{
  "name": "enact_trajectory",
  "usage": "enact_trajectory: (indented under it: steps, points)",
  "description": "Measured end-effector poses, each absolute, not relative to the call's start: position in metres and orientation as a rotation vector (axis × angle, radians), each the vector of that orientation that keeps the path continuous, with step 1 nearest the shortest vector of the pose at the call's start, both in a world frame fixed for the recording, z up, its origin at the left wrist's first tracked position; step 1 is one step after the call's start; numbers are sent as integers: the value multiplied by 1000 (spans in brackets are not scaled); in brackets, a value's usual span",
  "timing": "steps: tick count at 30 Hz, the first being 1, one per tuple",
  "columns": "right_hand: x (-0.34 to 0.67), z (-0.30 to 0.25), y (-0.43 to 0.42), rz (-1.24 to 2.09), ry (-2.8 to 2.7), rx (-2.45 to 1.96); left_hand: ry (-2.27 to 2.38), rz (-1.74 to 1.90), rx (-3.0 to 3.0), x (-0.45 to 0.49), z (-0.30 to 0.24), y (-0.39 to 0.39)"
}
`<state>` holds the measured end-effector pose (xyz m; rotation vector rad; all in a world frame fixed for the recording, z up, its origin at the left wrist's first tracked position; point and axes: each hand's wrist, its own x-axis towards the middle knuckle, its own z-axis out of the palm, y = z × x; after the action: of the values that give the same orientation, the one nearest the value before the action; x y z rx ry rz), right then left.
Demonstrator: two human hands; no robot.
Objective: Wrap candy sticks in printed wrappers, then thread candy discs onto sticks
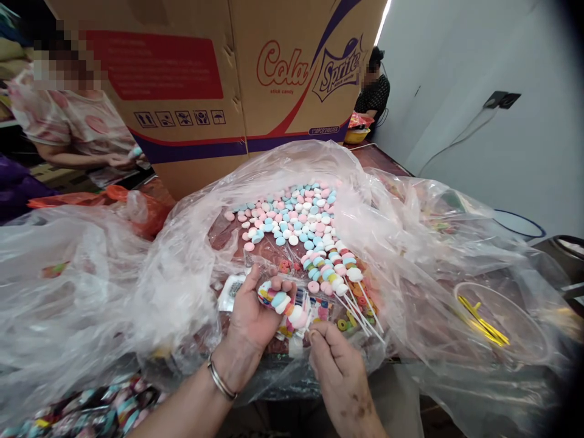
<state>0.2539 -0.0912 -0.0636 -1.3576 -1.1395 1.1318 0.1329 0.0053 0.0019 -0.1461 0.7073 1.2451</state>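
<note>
One candy stick [281,302] is held in the left hand [253,313], a little below the middle of the frame. It is a row of small round sweets, pink, blue, white and yellow, packed tight side by side. About six sweets can be counted on it. The left fingers [278,283] are curled around its upper end and hold it fast. A metal bangle [221,380] is worn on that wrist.

The right hand [340,371] is seen at the bottom, just right of the middle. Its fingers [319,334] are pinched together right at the lower end of the candy stick. It cannot be told if the stick itself is nipped between them.

One bundle of finished sticks [335,271] is laid just above the right hand. About five thin white stick ends [362,313] can be counted poking out of it. Above that, in the middle of the frame, a heap of loose sweets [296,219] is spread out, too many to count. All of this is laid on a big clear plastic bag [182,261].

One brown cardboard box [219,79] is stood at the top. One clear tub [502,322] with yellow bits inside is seen at the right. Two other people are seated behind, one at the upper left [68,121] and one at the upper right [374,91].
</note>
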Motion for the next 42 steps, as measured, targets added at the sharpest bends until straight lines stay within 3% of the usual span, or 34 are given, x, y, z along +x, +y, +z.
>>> enact_trajectory:
  steps: [3,9,21,24,29,31,42]
  points:
    - [254,-60,-90,1051,-1155,-1382,657,1252,-46,136,-2,2]
    - [253,-50,-92,12,-1777,-1238,719,1291,96,138,-8,3]
    - [256,-53,-86,-297,-1823,-1197,650,1379,253,130,-11,2]
    - [249,-56,-88,-88,-1776,-1232,589,1376,368,133,-12,-3]
    - [247,-55,-92,1059,-1375,-1264,573,1291,409,135,-13,-11]
    - [252,-51,-91,1367,-1160,-1225,556,1233,405,133,-13,-12]
    - [266,-48,-87,1415,-1063,-1232,500,1141,368,112,-6,-14]
